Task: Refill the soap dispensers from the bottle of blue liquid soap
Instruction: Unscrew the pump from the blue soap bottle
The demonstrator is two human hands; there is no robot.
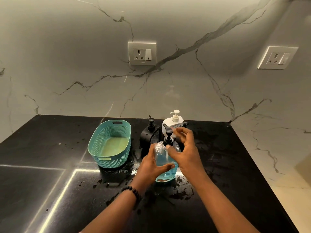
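Wet black counter [50, 165] is making the half-full dispenser [165, 163] probably slippery, so my left hand [151, 167] is wrapping its body while my right hand [183, 148] is pinching the pump collar [168, 141].

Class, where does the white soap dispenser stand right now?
In the head view, the white soap dispenser stands at the counter's back, near the wall, just right of the black dispenser.

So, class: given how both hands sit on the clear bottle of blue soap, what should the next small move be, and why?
Probably twist the black pump loose: the left hand steadies the clear bottle while the right hand grips its collar, and the pump looks still seated, so nothing can pour.
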